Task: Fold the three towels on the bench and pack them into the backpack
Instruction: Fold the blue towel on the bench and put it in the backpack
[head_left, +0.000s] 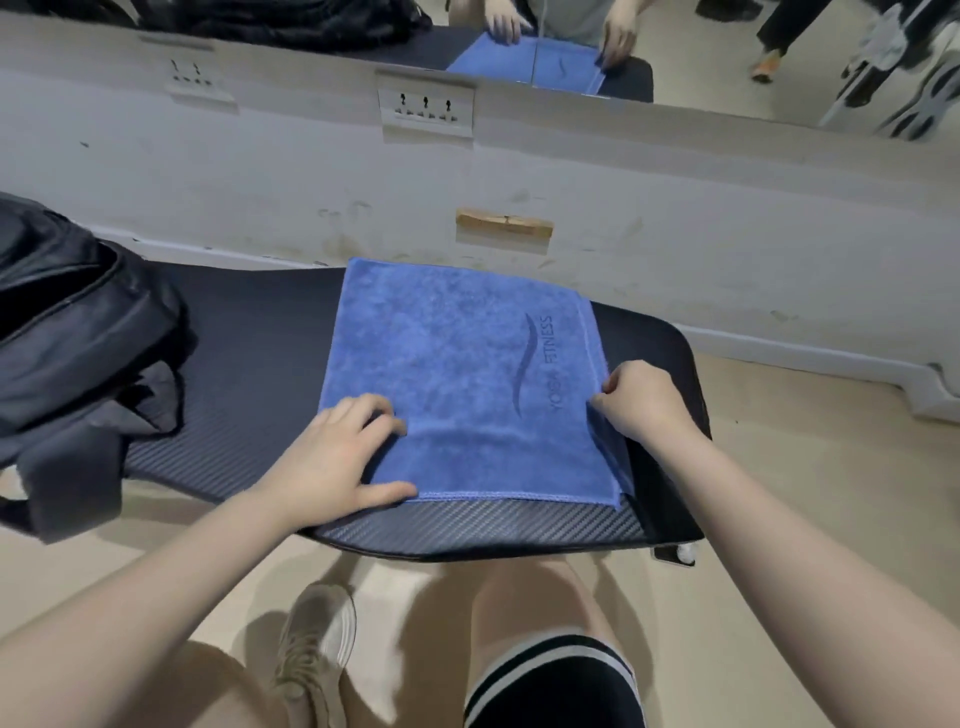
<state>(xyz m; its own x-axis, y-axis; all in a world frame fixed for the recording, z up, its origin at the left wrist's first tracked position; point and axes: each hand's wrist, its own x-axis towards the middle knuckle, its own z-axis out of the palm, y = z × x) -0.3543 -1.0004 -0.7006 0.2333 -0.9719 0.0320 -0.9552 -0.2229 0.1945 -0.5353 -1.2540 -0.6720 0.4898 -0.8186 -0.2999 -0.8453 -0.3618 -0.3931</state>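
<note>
A blue towel (457, 364) with dark "YOGA FITNESS" print lies flat on the black bench (249, 364), folded to a rough square. My left hand (337, 457) rests palm down on the towel's near left corner, fingers spread. My right hand (641, 400) pinches the towel's right edge between thumb and fingers. A black backpack (72, 322) sits at the bench's left end, its top open toward the towel. No other towels are in view.
A white wall (675, 218) with socket plates (426, 109) runs right behind the bench, and a mirror (727, 57) above it reflects the towel and hands. Beige floor surrounds the bench. My legs and a shoe (317, 644) stand against its near edge.
</note>
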